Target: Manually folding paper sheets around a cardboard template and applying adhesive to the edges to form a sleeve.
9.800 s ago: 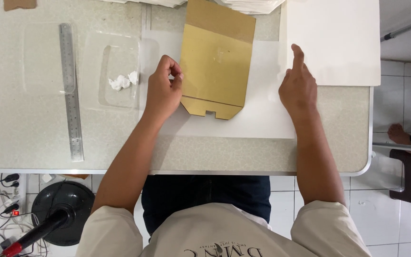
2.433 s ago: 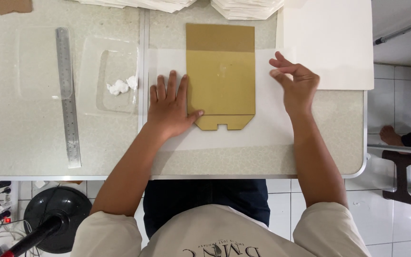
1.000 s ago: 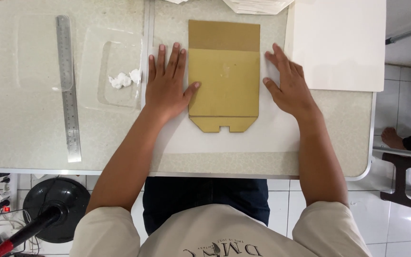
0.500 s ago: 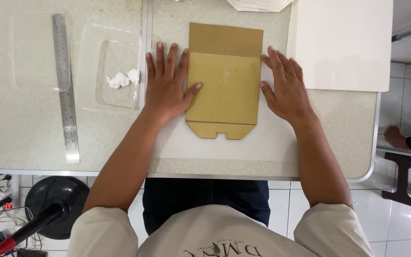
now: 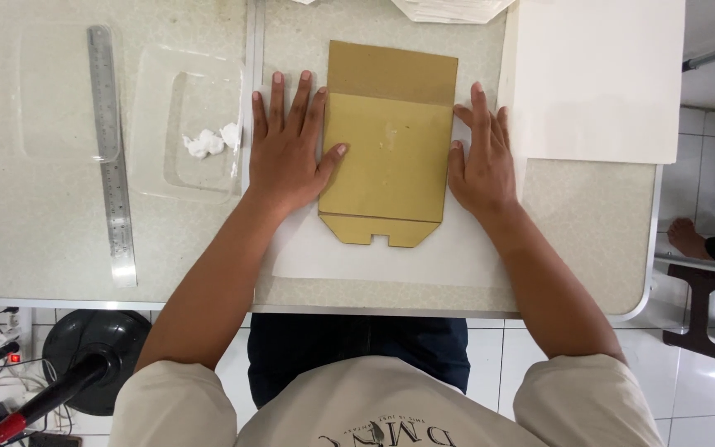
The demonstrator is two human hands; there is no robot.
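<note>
Pressing flat on either side, the left hand and right hand, fingers spread and gripping nothing, now flank the folded brown cardboard piece lying on a white paper sheet near the bench's front edge; moments earlier the right hand was raised, so the fold looks settled.

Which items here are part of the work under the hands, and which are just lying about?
In use: brown cardboard piece, white sheet under it, left hand and right hand flat at its sides.

Lying about: steel ruler, clear plastic tray holding white scraps, white board, paper stack.
</note>
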